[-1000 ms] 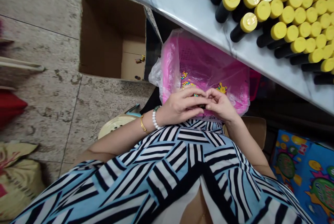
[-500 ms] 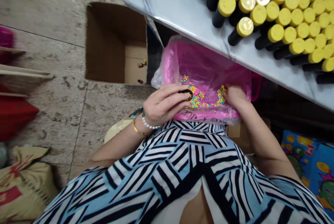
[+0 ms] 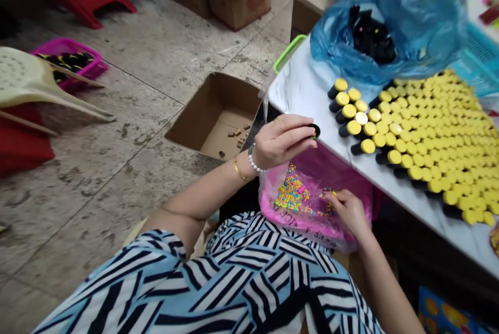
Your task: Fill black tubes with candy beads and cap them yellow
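Being held in the left grip (image 3: 280,139), nearly closed, a small black ring (image 3: 313,131) is pinched at the fingertips above the surface edge. The right grip (image 3: 349,212) is rested, part-curled, among loose coloured beads (image 3: 292,195) in a pink basket (image 3: 265,204); any hold is not shown. Yellow-capped black tubes (image 3: 429,142) are massed on the marble surface (image 3: 300,90) beyond the left grip, with black pieces (image 3: 370,32) left bagged in a blue plastic bag (image 3: 423,17).

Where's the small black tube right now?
In the head view, the small black tube sits in the left hand, by the marble table's edge, left of the yellow-capped tubes, above the pink bead tray.
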{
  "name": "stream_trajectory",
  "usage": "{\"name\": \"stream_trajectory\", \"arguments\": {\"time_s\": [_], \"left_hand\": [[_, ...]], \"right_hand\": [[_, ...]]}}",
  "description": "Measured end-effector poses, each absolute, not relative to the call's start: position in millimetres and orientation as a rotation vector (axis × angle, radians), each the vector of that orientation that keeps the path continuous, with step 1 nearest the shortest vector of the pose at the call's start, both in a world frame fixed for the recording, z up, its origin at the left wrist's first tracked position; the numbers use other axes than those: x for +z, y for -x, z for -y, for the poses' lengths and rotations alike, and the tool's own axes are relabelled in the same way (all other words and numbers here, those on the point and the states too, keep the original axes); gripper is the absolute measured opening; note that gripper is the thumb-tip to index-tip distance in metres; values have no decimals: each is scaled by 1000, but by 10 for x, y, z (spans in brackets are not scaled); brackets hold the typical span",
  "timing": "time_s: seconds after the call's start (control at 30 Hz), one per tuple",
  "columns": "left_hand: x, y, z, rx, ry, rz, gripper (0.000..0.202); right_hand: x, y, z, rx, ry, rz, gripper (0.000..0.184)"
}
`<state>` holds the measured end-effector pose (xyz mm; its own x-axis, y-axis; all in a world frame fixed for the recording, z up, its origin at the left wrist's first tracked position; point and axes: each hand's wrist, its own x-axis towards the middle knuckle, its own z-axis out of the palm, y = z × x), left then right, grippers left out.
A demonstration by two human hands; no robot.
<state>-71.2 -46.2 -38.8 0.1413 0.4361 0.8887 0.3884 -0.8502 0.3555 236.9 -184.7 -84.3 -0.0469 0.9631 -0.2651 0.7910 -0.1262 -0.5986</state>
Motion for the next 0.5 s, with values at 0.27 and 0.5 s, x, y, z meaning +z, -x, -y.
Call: {"name": "stream_trajectory", "arguments": {"time_s": [0.27, 0.5], "left_hand": [[-540, 518, -134, 1874, -2292, -718, 25], [-539, 616, -84, 1697, -2236, -670, 27]], "right_hand": [[14, -1447, 1279, 1525, 1358, 951, 38], [182, -984, 598, 1216, 1238, 951, 31]]}}
